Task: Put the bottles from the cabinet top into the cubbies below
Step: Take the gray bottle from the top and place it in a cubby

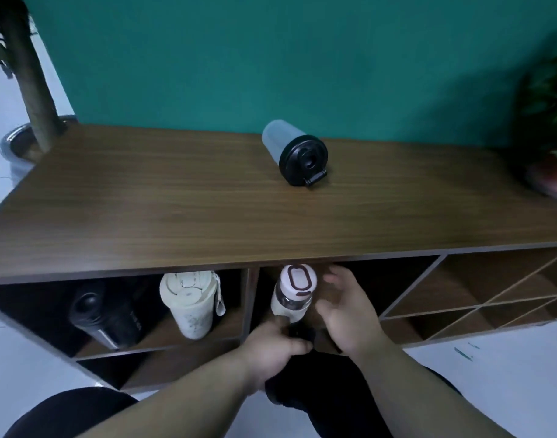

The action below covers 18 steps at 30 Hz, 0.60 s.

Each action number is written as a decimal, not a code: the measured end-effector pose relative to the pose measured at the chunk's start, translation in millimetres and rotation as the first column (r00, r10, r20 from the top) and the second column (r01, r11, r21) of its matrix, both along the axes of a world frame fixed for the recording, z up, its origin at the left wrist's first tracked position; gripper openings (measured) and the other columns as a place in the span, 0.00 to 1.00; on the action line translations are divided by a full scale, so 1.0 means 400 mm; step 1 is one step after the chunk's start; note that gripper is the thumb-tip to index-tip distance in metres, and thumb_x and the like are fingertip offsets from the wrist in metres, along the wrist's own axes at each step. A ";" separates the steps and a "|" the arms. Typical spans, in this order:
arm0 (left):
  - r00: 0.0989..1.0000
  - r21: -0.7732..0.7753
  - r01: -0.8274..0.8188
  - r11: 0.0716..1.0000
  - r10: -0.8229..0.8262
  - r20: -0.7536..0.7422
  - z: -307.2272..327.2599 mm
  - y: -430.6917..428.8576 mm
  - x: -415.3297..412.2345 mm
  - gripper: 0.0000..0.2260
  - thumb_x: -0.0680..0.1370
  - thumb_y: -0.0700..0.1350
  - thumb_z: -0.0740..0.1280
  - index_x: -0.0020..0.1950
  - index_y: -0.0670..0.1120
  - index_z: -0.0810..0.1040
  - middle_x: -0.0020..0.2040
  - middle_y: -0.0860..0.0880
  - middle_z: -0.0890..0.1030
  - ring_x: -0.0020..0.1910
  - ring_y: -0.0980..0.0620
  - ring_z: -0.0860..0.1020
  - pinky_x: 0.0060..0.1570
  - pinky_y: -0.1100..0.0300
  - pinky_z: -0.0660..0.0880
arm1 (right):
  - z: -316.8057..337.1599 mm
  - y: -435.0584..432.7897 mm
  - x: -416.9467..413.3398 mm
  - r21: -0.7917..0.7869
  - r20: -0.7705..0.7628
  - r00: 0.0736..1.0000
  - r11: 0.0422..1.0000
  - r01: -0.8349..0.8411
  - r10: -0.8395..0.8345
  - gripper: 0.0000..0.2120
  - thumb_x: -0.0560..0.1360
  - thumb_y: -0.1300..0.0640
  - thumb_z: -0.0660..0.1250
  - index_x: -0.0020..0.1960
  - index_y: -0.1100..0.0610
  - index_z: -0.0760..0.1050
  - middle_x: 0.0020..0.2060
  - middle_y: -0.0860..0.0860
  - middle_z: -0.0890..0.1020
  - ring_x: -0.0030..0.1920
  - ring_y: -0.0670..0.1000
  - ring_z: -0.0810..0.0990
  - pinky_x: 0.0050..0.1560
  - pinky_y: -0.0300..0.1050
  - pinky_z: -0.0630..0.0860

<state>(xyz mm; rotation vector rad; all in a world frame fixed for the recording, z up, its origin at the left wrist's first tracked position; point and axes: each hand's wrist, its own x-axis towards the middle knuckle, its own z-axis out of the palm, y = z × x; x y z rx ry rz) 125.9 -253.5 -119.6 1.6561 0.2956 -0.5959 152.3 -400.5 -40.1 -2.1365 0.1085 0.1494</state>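
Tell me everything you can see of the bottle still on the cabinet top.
The grey bottle lies on its side on the wooden cabinet top, near the back by the green wall, its black lid end turned toward the camera. The body looks like frosted, translucent grey plastic. The round black lid has a central recessed spout and a small hinged loop at its lower edge. Nothing touches it but the cabinet top; both hands are down at the cubbies.

Office-like room (or home): teal wall, cubby cabinet, potted plants.

Dim, soft indoor light; the cubbies sit in deep shadow. Motion blur smears the hands. Wide-angle distortion bends the counter edges.
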 end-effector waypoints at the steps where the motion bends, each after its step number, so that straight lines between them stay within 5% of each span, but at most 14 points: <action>1: 1.000 -0.008 0.005 1.000 -0.004 0.021 0.034 0.008 -0.006 0.18 0.72 0.47 0.78 0.61 0.53 0.80 0.54 0.54 0.85 0.51 0.56 0.83 0.52 0.62 0.80 | 0.013 0.000 -0.019 0.027 0.039 0.999 0.999 0.037 -0.038 0.16 0.72 0.63 0.68 0.52 0.44 0.75 0.49 0.39 0.81 0.50 0.39 0.79 0.47 0.33 0.69; 5: 0.971 -0.062 0.012 0.998 0.003 0.240 0.153 0.050 -0.020 0.15 0.72 0.49 0.77 0.58 0.55 0.83 0.52 0.55 0.86 0.53 0.57 0.84 0.64 0.59 0.77 | 0.085 0.013 -0.071 0.148 0.202 0.964 0.979 0.142 -0.171 0.12 0.75 0.67 0.67 0.45 0.50 0.80 0.40 0.46 0.83 0.40 0.38 0.80 0.42 0.30 0.73; 10: 0.931 -0.328 0.008 0.944 0.113 0.348 0.251 0.096 -0.017 0.07 0.77 0.40 0.75 0.52 0.50 0.83 0.42 0.55 0.85 0.43 0.56 0.81 0.45 0.69 0.76 | 0.231 0.066 0.004 0.279 0.318 0.914 0.946 0.163 -0.251 0.08 0.76 0.60 0.70 0.51 0.48 0.80 0.43 0.46 0.82 0.43 0.44 0.80 0.49 0.46 0.75; 15: 0.891 -0.408 0.026 0.913 0.163 0.423 0.301 0.113 -0.001 0.10 0.80 0.36 0.72 0.55 0.50 0.81 0.48 0.49 0.85 0.44 0.54 0.79 0.44 0.70 0.76 | 0.313 0.149 0.157 0.090 0.203 0.954 0.974 0.206 -0.221 0.35 0.72 0.41 0.72 0.74 0.51 0.65 0.65 0.47 0.76 0.61 0.49 0.75 0.56 0.46 0.66; 18: 0.872 -0.436 -0.023 0.900 0.232 0.432 0.303 0.116 0.026 0.13 0.73 0.46 0.74 0.57 0.54 0.80 0.48 0.51 0.86 0.44 0.55 0.80 0.50 0.62 0.76 | 0.310 0.192 0.239 0.060 0.142 0.955 0.965 0.256 -0.262 0.46 0.69 0.38 0.73 0.79 0.53 0.56 0.72 0.54 0.73 0.69 0.57 0.72 0.57 0.48 0.64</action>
